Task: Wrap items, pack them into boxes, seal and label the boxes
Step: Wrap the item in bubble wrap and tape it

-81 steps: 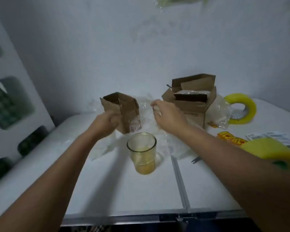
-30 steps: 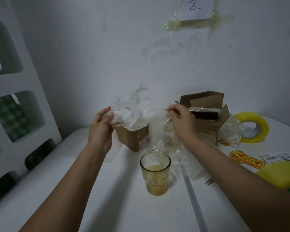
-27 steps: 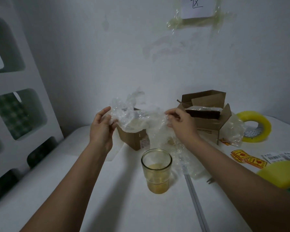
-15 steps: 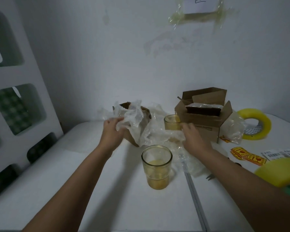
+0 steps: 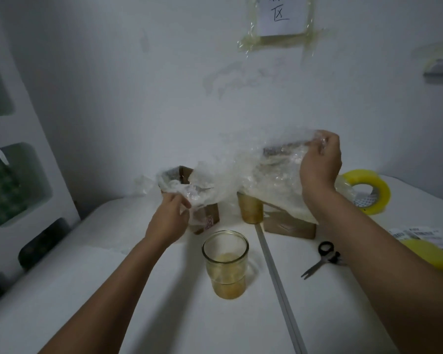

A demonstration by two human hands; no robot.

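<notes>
Nearest stands an amber glass point(image 5: 225, 264) on the white surface point(image 5: 143, 315), upright, untouched, just short of both hands and between the two forearms. Off to its right lie a pair of scissors point(image 5: 322, 259), and further right some printed labels point(image 5: 417, 232) beside a yellow object at the frame edge.

Above and beyond the glass, a sheet of bubble wrap point(image 5: 243, 180) is stretched in the air. The left hand point(image 5: 168, 218) pinches its lower left end, and the right hand point(image 5: 320, 164), raised higher, grips its upper right end. So the hands are well apart, and the sheet's long axis runs left to right, sloping up toward the right. The left hand is the nearer one to the near glass, which sits below and on the near side of the sheet; I'd judge the wrap has to come down and toward the person to reach it.

Behind the sheet a small open cardboard box point(image 5: 202, 218) stands by the left hand, a second amber glass point(image 5: 250, 210) beside it, and a larger box point(image 5: 289, 226) half hidden by the wrap. Both could snag the hanging plastic. A roll of yellow tape point(image 5: 368, 192) lies at the far right.
</notes>
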